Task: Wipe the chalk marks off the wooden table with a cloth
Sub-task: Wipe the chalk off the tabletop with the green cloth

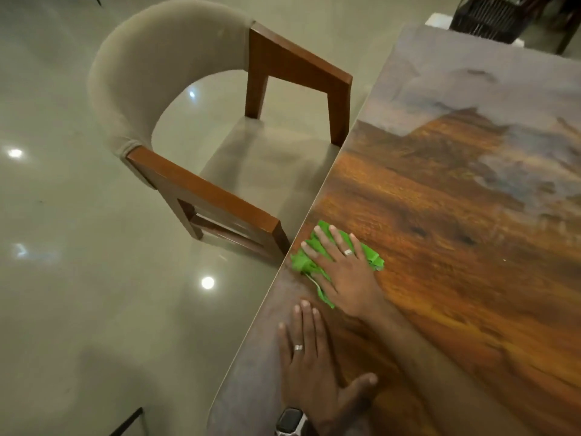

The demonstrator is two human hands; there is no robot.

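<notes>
Mid-wipe, maybe half done by my read. The right hand (342,272) lies flat with fingers straight, pressing a crumpled green cloth (306,262) onto the bench (440,278) right at its left edge. The left hand (311,366) is also flat and open, palm down on the bench just nearer the camera, holding nothing; looks like bracing.

Done: the broad middle band of the bench shows clean, warm wood grain.

Left:
- Hazy grey-white chalk film (456,89) over the far end of the bench and down the right side, well apart from the cloth.
- A duller greyish strip along the near left edge, around and under the left hand. Could be chalk or just glare; cannot tell.

Cloth sits at the boundary between the clean wood and that near dull strip, so the edge is probably the part in hand.

Containers: none in view, no bucket, bowl or spray bottle. An armchair (188,121) stands beside the bench on the glossy floor (63,215).
</notes>
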